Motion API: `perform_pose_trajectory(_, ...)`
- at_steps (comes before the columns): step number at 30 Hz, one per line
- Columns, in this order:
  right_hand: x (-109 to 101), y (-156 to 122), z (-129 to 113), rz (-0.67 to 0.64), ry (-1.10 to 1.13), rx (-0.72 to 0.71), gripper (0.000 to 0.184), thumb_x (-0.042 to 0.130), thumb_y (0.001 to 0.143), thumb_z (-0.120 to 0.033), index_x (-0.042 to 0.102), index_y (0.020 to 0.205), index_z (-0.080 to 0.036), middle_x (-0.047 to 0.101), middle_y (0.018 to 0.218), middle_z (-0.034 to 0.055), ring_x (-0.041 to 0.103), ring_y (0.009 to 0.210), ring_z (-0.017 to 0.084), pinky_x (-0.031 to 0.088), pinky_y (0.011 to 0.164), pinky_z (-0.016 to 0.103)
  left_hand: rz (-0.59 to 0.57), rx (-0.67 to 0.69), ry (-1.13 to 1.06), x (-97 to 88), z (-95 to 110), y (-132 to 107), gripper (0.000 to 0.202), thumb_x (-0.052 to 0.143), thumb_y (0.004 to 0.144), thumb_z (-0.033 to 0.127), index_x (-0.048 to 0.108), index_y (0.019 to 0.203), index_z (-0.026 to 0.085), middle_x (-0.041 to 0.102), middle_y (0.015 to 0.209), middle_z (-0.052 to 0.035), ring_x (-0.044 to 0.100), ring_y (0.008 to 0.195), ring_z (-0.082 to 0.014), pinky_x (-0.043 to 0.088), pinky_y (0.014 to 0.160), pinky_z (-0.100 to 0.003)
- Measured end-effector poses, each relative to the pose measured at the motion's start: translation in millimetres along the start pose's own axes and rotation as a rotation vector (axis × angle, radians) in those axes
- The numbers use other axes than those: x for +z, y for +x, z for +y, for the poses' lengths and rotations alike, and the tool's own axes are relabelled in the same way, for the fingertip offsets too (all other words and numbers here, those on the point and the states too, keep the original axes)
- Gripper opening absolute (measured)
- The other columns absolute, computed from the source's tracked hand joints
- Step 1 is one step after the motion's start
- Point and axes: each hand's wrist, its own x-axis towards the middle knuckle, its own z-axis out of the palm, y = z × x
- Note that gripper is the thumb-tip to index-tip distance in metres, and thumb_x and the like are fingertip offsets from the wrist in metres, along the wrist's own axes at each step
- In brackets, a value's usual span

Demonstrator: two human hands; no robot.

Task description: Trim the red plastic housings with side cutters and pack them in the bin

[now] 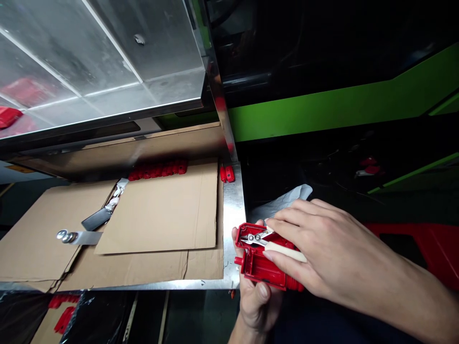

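My left hand is closed around a red plastic housing, cradling it from below with the thumb along its near side. The housing's hollow, ribbed inside faces up. In my right hand is a pair of cutting pliers with white handles. Their metal jaws rest over the upper compartment of the housing, near its left end. My right hand covers the right part of the housing and one handle, so what the jaws touch there is hard to see.
Cardboard sheets cover the metal table to the left. A row of red parts lies along its back, two red pieces at the corner. A dark phone-like slab lies on the cardboard. A green-and-black machine stands behind.
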Motion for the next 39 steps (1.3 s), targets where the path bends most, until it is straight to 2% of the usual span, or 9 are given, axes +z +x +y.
perform_pose_trajectory(4,0.8,0.4,-0.6,0.009,-0.006,0.013,0.026,0.052,0.092,-0.037,0.072,0.092,-0.020,0.068,0.085,0.0009,0.060,0.084,0.021,0.041,0.076,0.041,-0.014,0.006,-0.045,5.3,0.4,0.3,0.101,0.093,0.059,0.037,0.042,0.145,0.046,0.052,0.148,-0.0050,0.050,0.133,-0.0342,0.038,0.116,-0.049)
perform_pose_trajectory(7,1.2,0.6,-0.9,0.014,-0.011,0.011,0.026,0.052,0.093,-0.036,0.072,0.091,-0.020,0.068,0.084,0.0008,0.060,0.083,0.021,0.041,0.076,0.041,0.013,-0.001,-0.025,4.4,1.1,-0.6,0.101,0.094,0.058,0.038,0.042,0.144,0.047,0.054,0.146,-0.0042,0.051,0.132,-0.0328,0.038,0.115,-0.048)
perform_pose_trajectory(13,3.3,0.2,-3.1,0.021,-0.010,0.027,0.028,0.049,0.094,-0.036,0.072,0.091,-0.020,0.068,0.084,0.0003,0.059,0.083,0.021,0.039,0.077,0.040,0.013,-0.004,-0.007,2.2,2.3,-0.8,0.100,0.094,0.058,0.040,0.044,0.145,0.043,0.052,0.147,-0.0069,0.051,0.132,-0.0359,0.039,0.115,-0.051)
perform_pose_trajectory(20,4.2,-3.9,-7.0,0.015,-0.018,0.067,0.029,0.045,0.097,-0.038,0.070,0.092,-0.023,0.066,0.087,-0.0001,0.056,0.085,0.021,0.037,0.079,0.040,-0.057,0.045,-0.008,12.0,1.9,2.6,0.094,0.092,0.061,0.041,0.047,0.143,0.040,0.048,0.151,-0.0061,0.041,0.139,-0.0396,0.036,0.117,-0.053)
perform_pose_trajectory(26,1.9,-1.7,-6.4,0.015,-0.019,0.039,0.023,0.051,0.093,-0.036,0.069,0.089,-0.022,0.065,0.085,0.0010,0.056,0.084,0.021,0.037,0.079,0.040,-0.012,0.012,0.036,9.0,2.4,0.7,0.100,0.093,0.058,0.042,0.044,0.145,0.041,0.051,0.149,-0.0072,0.047,0.135,-0.0390,0.036,0.117,-0.054)
perform_pose_trajectory(29,-0.4,-1.8,-6.6,-0.008,-0.026,0.028,0.023,0.053,0.092,-0.036,0.070,0.088,-0.021,0.066,0.085,0.0019,0.057,0.085,0.022,0.038,0.079,0.040,-0.020,0.040,0.040,9.7,1.2,0.3,0.102,0.093,0.057,0.043,0.042,0.145,0.043,0.052,0.148,-0.0063,0.046,0.135,-0.0389,0.035,0.117,-0.053)
perform_pose_trajectory(31,-1.3,-2.9,-7.3,0.010,-0.033,0.016,0.022,0.053,0.092,-0.035,0.070,0.088,-0.021,0.066,0.085,0.0018,0.057,0.084,0.021,0.038,0.078,0.039,-0.036,0.063,0.028,10.3,0.2,0.1,0.101,0.093,0.058,0.043,0.042,0.146,0.042,0.052,0.147,-0.0065,0.045,0.137,-0.0396,0.035,0.117,-0.053)
perform_pose_trajectory(36,0.1,-5.1,-8.2,0.096,-0.037,0.001,0.021,0.055,0.092,-0.031,0.069,0.082,-0.020,0.062,0.079,0.0006,0.054,0.078,0.018,0.038,0.074,0.036,-0.020,-0.018,0.111,4.3,0.5,-2.3,0.100,0.092,0.057,0.048,0.045,0.145,0.037,0.054,0.145,-0.0102,0.047,0.133,-0.0416,0.038,0.115,-0.055)
perform_pose_trajectory(39,0.9,-4.6,-6.1,0.117,-0.040,-0.022,0.020,0.058,0.091,-0.028,0.069,0.077,-0.020,0.061,0.076,0.0005,0.053,0.073,0.017,0.038,0.070,0.035,-0.012,-0.010,0.113,0.7,0.5,-2.2,0.100,0.091,0.058,0.047,0.043,0.146,0.038,0.056,0.142,-0.0108,0.050,0.131,-0.0400,0.039,0.113,-0.054)
